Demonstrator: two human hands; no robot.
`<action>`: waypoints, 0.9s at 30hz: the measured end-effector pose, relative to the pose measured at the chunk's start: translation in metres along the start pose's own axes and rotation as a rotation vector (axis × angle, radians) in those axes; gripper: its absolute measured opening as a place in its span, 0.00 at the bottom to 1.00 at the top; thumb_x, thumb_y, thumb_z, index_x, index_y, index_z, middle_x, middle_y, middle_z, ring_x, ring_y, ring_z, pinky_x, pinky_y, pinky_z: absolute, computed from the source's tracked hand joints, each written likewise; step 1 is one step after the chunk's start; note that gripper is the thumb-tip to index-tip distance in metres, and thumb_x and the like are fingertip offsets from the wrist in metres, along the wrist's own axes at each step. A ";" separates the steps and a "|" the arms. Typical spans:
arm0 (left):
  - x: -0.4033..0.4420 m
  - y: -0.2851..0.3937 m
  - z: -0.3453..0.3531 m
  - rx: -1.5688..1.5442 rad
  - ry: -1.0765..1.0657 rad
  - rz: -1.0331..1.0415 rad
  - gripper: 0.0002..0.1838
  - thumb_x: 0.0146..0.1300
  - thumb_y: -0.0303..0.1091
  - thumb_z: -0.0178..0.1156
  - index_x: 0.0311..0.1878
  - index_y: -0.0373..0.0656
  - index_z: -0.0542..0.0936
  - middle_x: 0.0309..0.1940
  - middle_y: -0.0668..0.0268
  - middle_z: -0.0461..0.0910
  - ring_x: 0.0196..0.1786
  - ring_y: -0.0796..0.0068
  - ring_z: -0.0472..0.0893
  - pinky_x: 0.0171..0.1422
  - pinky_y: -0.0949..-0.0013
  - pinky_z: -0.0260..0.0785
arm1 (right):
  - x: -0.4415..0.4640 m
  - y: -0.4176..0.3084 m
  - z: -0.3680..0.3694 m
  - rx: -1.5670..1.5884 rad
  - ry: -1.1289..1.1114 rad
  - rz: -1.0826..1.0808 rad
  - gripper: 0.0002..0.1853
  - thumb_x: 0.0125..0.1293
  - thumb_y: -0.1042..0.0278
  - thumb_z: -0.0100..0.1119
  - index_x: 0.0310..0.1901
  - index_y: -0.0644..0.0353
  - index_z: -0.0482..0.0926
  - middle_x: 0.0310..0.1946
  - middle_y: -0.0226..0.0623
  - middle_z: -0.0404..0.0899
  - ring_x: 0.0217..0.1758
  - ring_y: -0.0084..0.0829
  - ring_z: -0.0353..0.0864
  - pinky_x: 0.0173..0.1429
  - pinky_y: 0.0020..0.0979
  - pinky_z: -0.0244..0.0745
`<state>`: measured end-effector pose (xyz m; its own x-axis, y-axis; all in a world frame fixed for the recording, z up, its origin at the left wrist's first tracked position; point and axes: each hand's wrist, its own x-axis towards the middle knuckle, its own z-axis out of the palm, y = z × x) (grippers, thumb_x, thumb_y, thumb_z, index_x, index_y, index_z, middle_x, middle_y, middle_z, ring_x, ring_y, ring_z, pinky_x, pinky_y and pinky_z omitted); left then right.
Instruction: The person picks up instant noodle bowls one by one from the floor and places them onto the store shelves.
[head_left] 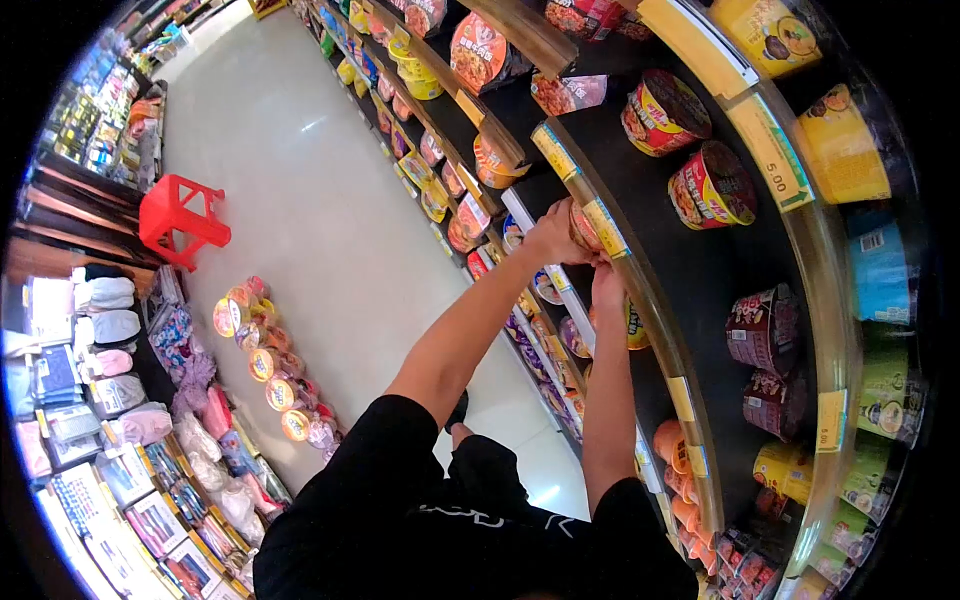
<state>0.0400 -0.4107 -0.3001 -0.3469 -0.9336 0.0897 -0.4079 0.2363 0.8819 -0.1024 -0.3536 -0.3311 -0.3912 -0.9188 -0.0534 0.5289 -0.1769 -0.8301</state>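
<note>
At the curved shelf rail [656,318], I seem to be handling one reddish bowl [584,230], left hand [550,236] curled round it, right hand [607,287] bunched beside it, grip unclear. Shifting it calls for clearing the rail. Right of that: two red-and-yellow tubs [664,114], two dark-red tubs [762,330].

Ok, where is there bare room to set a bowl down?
On the dark shelf, between the red-and-yellow bowls and dark purple bowls. Also floor between the red stool and shelving. Crowded: around the stacked orange cups and the cup rows on the floor.
</note>
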 end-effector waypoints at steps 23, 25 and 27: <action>-0.524 -0.251 -0.049 0.001 0.132 -1.213 0.41 0.53 0.64 0.55 0.51 0.27 0.74 0.54 0.40 0.69 0.58 0.46 0.70 0.62 0.57 0.63 | -0.217 0.203 0.042 -0.745 -0.183 0.415 0.19 0.53 0.73 0.56 0.48 0.59 0.67 0.32 0.31 0.67 0.26 0.26 0.70 0.31 0.24 0.70; -0.632 -0.305 -0.046 -0.013 0.088 -1.423 0.39 0.53 0.61 0.55 0.49 0.27 0.73 0.48 0.39 0.73 0.54 0.44 0.73 0.57 0.55 0.66 | -0.283 0.234 0.077 -0.912 -0.380 0.561 0.19 0.53 0.72 0.58 0.47 0.60 0.68 0.36 0.33 0.68 0.29 0.26 0.71 0.31 0.25 0.71; -0.695 -0.313 -0.066 -0.054 0.178 -1.553 0.38 0.53 0.59 0.55 0.50 0.27 0.71 0.47 0.39 0.74 0.54 0.45 0.74 0.57 0.55 0.66 | -0.329 0.299 0.061 -1.028 -0.621 0.683 0.21 0.52 0.71 0.61 0.49 0.60 0.68 0.40 0.35 0.69 0.32 0.25 0.73 0.32 0.25 0.71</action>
<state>0.4644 0.1464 -0.6075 0.4719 -0.2641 -0.8412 -0.2269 -0.9583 0.1736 0.2305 -0.1256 -0.5281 0.2588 -0.7702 -0.5829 -0.4162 0.4556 -0.7869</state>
